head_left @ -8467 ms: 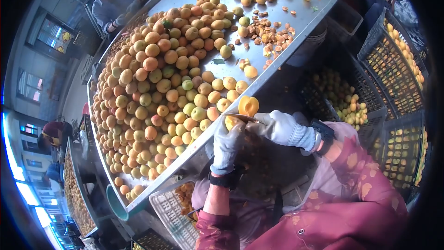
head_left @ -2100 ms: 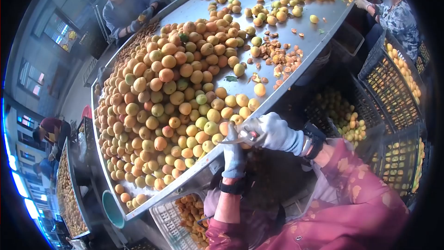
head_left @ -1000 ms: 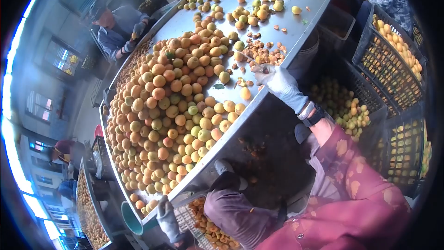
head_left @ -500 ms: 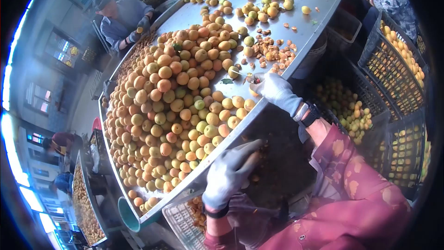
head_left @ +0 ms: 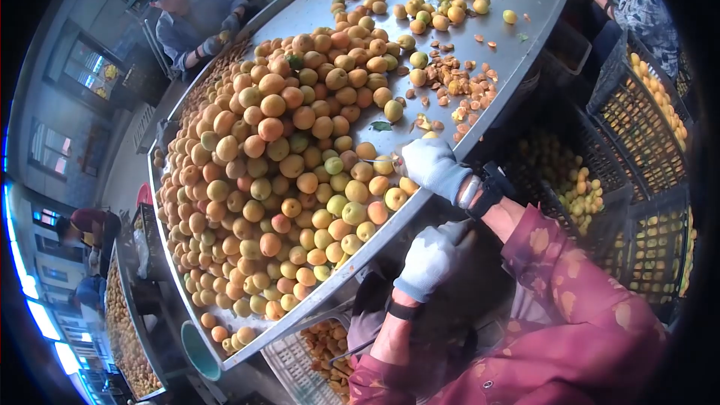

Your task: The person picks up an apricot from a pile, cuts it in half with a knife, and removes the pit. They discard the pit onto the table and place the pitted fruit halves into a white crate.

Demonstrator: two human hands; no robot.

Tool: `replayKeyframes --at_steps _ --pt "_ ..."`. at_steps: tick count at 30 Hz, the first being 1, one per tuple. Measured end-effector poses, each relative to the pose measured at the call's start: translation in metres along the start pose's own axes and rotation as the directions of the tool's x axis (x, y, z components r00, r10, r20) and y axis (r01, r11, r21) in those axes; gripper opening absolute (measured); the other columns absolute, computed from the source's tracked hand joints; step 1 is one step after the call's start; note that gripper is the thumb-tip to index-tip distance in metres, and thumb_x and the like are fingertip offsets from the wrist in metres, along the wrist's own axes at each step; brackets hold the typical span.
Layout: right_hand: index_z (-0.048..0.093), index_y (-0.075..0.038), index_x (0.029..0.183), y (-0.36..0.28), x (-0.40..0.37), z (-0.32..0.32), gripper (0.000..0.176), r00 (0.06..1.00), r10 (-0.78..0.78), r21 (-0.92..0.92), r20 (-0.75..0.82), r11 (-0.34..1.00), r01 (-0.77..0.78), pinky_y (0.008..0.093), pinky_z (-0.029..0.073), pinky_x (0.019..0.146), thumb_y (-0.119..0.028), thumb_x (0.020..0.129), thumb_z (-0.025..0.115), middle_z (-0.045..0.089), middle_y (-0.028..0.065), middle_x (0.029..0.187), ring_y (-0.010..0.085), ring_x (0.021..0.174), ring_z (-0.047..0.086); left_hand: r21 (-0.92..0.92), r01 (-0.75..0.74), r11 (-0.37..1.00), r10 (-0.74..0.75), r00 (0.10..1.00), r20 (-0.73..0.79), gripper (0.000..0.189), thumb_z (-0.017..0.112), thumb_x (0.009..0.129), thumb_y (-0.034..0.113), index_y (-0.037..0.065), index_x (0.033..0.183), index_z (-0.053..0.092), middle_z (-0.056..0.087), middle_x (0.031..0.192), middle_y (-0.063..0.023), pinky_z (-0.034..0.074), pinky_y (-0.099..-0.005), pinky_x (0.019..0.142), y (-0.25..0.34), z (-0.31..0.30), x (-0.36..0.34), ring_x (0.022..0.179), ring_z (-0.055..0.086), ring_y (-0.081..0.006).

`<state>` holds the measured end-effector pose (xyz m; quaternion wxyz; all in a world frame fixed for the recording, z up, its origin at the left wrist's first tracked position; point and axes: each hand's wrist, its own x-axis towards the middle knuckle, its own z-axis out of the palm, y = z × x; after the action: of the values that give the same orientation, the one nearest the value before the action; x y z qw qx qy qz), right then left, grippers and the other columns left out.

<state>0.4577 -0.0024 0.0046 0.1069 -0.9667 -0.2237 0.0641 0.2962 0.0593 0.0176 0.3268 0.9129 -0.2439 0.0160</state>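
My right hand (head_left: pixel 433 167), in a white glove, is closed over the near edge of the metal table. From its fingers a thin-bladed small knife (head_left: pixel 375 160) points left over the fruit; its handle is mostly hidden. Below the table edge is my left hand (head_left: pixel 429 259), gloved too and curled closed, its fingertips dim and hidden. A big heap of apricots (head_left: pixel 270 127) covers the table's near half. Beyond my right hand lies a small pile of brown pits (head_left: pixel 457 79), and a dark green leaf (head_left: pixel 381 126) rests nearby.
The metal table's raised rim (head_left: pixel 322 290) runs below the heap. Under it stands a white crate (head_left: pixel 294 367) with opened apricot pieces (head_left: pixel 330 349), beside a green basin (head_left: pixel 201 350). Black crates (head_left: pixel 637 105) of fruit stack at right. Co-workers sit at the far sides.
My left hand has moved right and up, closer to my right hand. My right hand and the knife have shifted slightly nearer to me along the table edge. The whole view has shifted a little.
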Motion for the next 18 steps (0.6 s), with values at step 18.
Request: replayKeyframes --at_steps 18 --pt "0.068 -0.018 0.116 -0.019 -0.012 -0.026 0.038 0.985 0.007 0.491 0.175 0.866 -0.094 0.036 0.052 0.08 -0.042 0.087 0.065 0.071 0.0119 0.099 0.0265 0.088 0.068 -0.076 0.022 0.997 -0.041 0.967 -0.253 0.021 0.06 0.091 0.018 0.011 0.111 0.067 0.069 0.092 -0.0097 0.052 -0.0357 0.07 -0.006 -0.037 -0.01 0.08 0.066 -0.0278"
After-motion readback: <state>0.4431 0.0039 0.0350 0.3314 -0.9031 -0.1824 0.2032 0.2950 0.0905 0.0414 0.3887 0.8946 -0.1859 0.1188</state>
